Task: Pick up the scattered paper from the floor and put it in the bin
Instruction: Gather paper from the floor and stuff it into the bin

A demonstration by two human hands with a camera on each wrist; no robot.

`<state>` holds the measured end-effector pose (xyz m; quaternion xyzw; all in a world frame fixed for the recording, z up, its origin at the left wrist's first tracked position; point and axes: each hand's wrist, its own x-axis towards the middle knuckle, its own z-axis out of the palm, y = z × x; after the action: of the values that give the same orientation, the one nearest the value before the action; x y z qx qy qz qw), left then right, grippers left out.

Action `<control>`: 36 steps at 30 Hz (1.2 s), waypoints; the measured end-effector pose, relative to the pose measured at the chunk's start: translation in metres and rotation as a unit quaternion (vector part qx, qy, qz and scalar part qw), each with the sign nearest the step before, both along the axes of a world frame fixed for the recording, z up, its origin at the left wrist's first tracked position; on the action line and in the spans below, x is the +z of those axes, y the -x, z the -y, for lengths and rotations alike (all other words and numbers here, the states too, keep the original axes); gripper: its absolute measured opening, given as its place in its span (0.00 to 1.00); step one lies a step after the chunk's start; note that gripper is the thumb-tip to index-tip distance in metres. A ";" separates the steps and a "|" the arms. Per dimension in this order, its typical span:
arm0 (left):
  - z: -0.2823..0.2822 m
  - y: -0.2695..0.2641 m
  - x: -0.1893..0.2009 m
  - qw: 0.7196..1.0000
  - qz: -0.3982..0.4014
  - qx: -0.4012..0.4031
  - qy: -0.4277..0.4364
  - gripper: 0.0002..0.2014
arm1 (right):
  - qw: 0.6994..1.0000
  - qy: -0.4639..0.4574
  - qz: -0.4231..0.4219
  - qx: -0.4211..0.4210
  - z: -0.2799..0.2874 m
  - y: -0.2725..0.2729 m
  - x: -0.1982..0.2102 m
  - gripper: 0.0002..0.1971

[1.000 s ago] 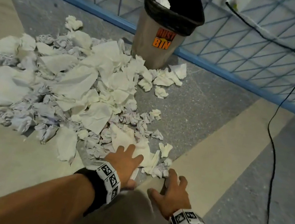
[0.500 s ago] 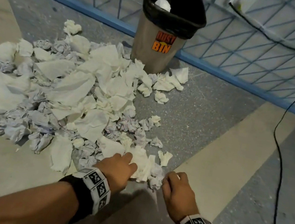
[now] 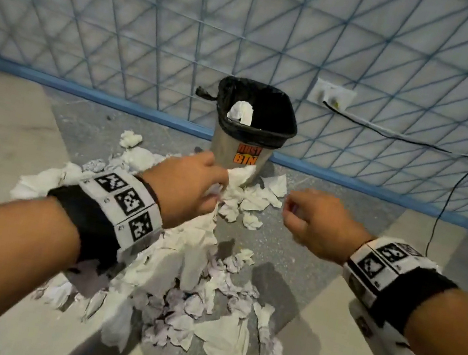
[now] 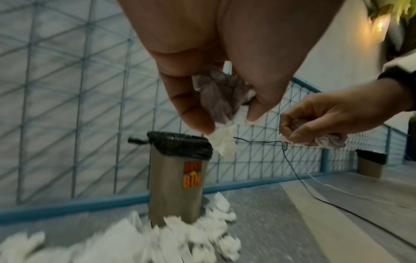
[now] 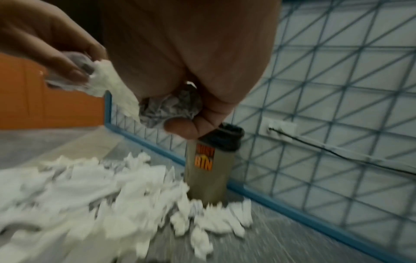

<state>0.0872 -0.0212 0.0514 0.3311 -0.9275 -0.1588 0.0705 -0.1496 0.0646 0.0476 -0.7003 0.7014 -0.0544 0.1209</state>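
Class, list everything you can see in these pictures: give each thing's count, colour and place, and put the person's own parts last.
Bin: one, grey with a black liner and an orange label, against the wall.
Paper in bin: one white wad, visible inside the liner.
Scattered paper: many, white and greyish, on the floor before the bin.
Second bin: one, grey with a black liner, farther along the wall.
Socket: one, white, on the wall.
Cable: one, black, from the socket down to the floor.
Left hand: grips crumpled paper.
Right hand: grips crumpled paper.

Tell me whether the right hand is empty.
No: in the right wrist view the right hand grips a crumpled grey paper wad between curled fingers and thumb.
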 end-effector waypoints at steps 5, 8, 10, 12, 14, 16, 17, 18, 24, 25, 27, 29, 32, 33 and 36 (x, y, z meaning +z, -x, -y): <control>0.064 0.052 0.034 0.993 -0.040 0.082 0.072 0.13 | 0.986 0.137 0.054 -0.077 0.066 0.038 0.020 0.05; 0.097 0.087 0.043 0.986 -0.063 0.145 0.059 0.12 | 0.964 0.191 0.109 -0.152 0.115 0.066 0.019 0.07; 0.121 0.109 0.042 0.983 -0.048 0.165 0.064 0.13 | 0.942 0.220 0.160 -0.195 0.155 0.082 0.016 0.09; 0.143 0.129 0.037 0.978 -0.048 0.189 0.070 0.14 | 0.928 0.238 0.195 -0.212 0.193 0.091 0.011 0.12; 0.166 0.150 0.027 0.971 -0.052 0.225 0.066 0.20 | 0.933 0.209 0.222 -0.188 0.223 0.097 0.007 0.19; 0.182 0.165 0.013 0.967 -0.037 0.250 0.039 0.28 | 0.949 0.146 0.233 -0.156 0.239 0.100 0.003 0.26; 0.186 0.170 0.006 0.965 -0.031 0.259 0.026 0.31 | 0.954 0.122 0.235 -0.139 0.241 0.102 0.001 0.28; 0.187 0.174 -0.003 0.963 -0.029 0.267 0.018 0.31 | 0.957 0.106 0.240 -0.125 0.240 0.106 -0.003 0.28; 0.140 0.168 -0.033 0.965 -0.045 0.242 0.090 0.16 | 0.925 0.200 0.320 -0.038 0.174 0.124 -0.039 0.09; 0.128 0.164 -0.040 0.974 -0.038 0.204 0.091 0.13 | 0.932 0.173 0.319 -0.005 0.155 0.123 -0.049 0.06; 0.098 0.154 -0.060 0.991 0.012 0.124 0.055 0.10 | 0.952 0.088 0.280 0.085 0.115 0.120 -0.083 0.06; 0.070 0.142 -0.086 0.993 0.093 0.073 -0.007 0.10 | 0.962 -0.018 0.214 0.167 0.073 0.117 -0.124 0.08; 0.038 0.126 -0.124 0.975 0.192 0.042 -0.102 0.11 | 0.944 -0.164 0.138 0.249 0.012 0.117 -0.175 0.15; 0.030 0.121 -0.134 0.969 0.211 0.038 -0.126 0.12 | 0.939 -0.200 0.125 0.250 -0.006 0.116 -0.183 0.16; 0.005 0.105 -0.160 0.959 0.233 0.010 -0.164 0.12 | 0.929 -0.255 0.149 0.225 -0.053 0.112 -0.200 0.12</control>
<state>-0.0176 -0.0259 -0.1085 0.3752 -0.8761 -0.2265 -0.2007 -0.2616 0.1172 -0.1519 -0.7692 0.4900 0.0512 0.4070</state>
